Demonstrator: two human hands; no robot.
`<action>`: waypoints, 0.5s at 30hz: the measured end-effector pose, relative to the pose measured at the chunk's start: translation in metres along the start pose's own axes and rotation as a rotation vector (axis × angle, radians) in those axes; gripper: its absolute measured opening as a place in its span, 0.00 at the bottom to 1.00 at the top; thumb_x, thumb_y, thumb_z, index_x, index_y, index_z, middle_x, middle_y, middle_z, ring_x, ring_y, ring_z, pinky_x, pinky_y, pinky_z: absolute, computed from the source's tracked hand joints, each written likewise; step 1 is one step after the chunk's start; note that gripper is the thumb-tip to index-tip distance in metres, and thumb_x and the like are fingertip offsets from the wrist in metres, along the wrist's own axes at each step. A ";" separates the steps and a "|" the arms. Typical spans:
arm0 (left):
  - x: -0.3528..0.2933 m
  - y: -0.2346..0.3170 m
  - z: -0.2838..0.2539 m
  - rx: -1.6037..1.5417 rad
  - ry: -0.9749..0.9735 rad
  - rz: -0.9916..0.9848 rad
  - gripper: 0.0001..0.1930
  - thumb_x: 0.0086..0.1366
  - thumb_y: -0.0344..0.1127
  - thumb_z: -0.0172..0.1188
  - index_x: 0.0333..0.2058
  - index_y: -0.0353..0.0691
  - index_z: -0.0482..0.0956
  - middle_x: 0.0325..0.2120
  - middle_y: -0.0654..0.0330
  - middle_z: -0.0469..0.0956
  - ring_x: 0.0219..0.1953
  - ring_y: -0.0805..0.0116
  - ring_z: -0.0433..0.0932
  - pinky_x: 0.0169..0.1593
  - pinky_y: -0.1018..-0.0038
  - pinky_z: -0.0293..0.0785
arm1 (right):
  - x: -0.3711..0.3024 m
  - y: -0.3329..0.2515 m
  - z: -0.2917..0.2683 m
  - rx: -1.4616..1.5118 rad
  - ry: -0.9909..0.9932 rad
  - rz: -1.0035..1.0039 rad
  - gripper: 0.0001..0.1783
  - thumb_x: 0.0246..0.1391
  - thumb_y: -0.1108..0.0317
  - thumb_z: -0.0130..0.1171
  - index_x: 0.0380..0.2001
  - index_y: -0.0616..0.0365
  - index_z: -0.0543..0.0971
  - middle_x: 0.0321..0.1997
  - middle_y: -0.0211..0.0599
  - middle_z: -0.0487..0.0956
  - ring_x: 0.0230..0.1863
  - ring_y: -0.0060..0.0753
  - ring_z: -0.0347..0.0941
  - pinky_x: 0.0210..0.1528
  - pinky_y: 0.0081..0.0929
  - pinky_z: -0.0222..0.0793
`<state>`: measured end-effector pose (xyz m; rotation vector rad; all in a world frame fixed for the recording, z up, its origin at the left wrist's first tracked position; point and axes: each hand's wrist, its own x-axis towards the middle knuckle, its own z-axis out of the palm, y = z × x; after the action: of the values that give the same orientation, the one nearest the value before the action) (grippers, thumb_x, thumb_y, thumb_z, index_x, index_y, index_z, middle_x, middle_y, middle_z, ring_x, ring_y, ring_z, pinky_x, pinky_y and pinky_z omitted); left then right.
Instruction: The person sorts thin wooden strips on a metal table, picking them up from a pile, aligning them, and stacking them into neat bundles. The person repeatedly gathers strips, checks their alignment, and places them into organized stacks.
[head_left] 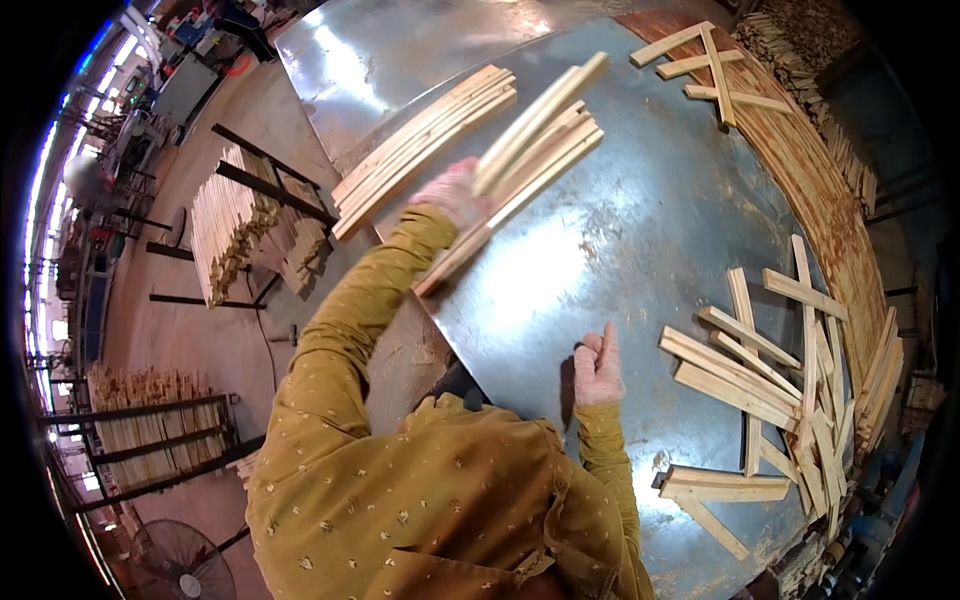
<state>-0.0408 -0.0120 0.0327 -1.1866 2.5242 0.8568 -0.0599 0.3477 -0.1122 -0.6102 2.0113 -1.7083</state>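
Note:
My left hand (452, 192), in a pale pinkish glove, reaches out over the metal table and is closed round the near end of a pair of wooden strips (540, 122). These are tilted over a small stack of wooden strips (545, 178) lying just beneath. To their left, a neat row of strips (425, 145) lies side by side along the table edge. My right hand (598, 375), gloved too, hovers over or rests on the bare metal. Its index finger is stretched out, other fingers are partly bent, and nothing is in it.
Loose strips (735, 375) lie criss-crossed on the right of the metal tabletop (640, 240). More strips (715, 75) cross at the far right, by a rusty brown edge (800, 160). Racks of stacked wood (228, 225) and a fan (180, 565) stand on the left floor.

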 end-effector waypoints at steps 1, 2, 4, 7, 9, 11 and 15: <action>0.012 -0.024 -0.018 0.161 0.029 -0.028 0.38 0.64 0.46 0.61 0.67 0.39 0.54 0.62 0.42 0.66 0.61 0.48 0.70 0.63 0.62 0.68 | 0.006 0.004 0.009 0.083 0.018 0.016 0.37 0.61 0.74 0.52 0.70 0.64 0.52 0.39 0.25 0.65 0.33 0.16 0.57 0.36 0.11 0.59; 0.026 -0.047 -0.027 0.184 0.022 -0.051 0.40 0.65 0.47 0.61 0.68 0.39 0.52 0.63 0.41 0.63 0.62 0.47 0.68 0.64 0.62 0.67 | 0.012 0.003 0.020 0.189 -0.003 0.070 0.35 0.62 0.76 0.50 0.70 0.67 0.52 0.36 0.22 0.60 0.33 0.14 0.52 0.35 0.09 0.55; 0.056 -0.097 -0.019 0.288 0.077 -0.016 0.38 0.65 0.49 0.60 0.68 0.44 0.52 0.62 0.42 0.63 0.62 0.46 0.68 0.63 0.58 0.67 | 0.019 0.021 0.037 0.281 0.009 0.165 0.37 0.61 0.75 0.51 0.70 0.69 0.50 0.37 0.24 0.65 0.34 0.15 0.57 0.39 0.12 0.60; 0.105 -0.146 0.004 0.427 0.157 0.097 0.42 0.62 0.54 0.61 0.69 0.47 0.52 0.64 0.45 0.61 0.62 0.44 0.67 0.60 0.56 0.68 | 0.044 0.018 0.079 0.291 0.138 0.178 0.37 0.62 0.76 0.51 0.70 0.69 0.49 0.38 0.25 0.68 0.34 0.15 0.60 0.39 0.14 0.62; 0.114 -0.165 0.008 0.530 0.312 0.211 0.45 0.61 0.57 0.61 0.70 0.46 0.50 0.67 0.46 0.58 0.66 0.45 0.63 0.64 0.56 0.63 | 0.051 0.007 0.104 0.238 0.244 0.165 0.37 0.62 0.76 0.51 0.70 0.69 0.50 0.38 0.25 0.68 0.32 0.14 0.59 0.36 0.15 0.62; 0.116 -0.157 -0.020 0.684 0.294 0.010 0.53 0.56 0.66 0.60 0.71 0.45 0.44 0.71 0.45 0.47 0.73 0.51 0.45 0.71 0.54 0.41 | 0.062 0.001 0.126 0.186 0.355 0.145 0.36 0.62 0.76 0.51 0.70 0.68 0.51 0.38 0.25 0.68 0.30 0.14 0.59 0.33 0.15 0.61; 0.151 -0.188 -0.064 0.539 0.169 -0.145 0.57 0.53 0.67 0.61 0.72 0.44 0.44 0.70 0.43 0.48 0.73 0.50 0.46 0.70 0.54 0.44 | 0.082 -0.018 0.158 0.031 0.425 0.181 0.33 0.61 0.75 0.55 0.68 0.65 0.60 0.47 0.30 0.74 0.44 0.19 0.68 0.52 0.19 0.66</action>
<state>0.0064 -0.2394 -0.0582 -1.2641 2.5130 0.0262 -0.0334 0.1713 -0.1215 -0.0468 2.2313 -1.8685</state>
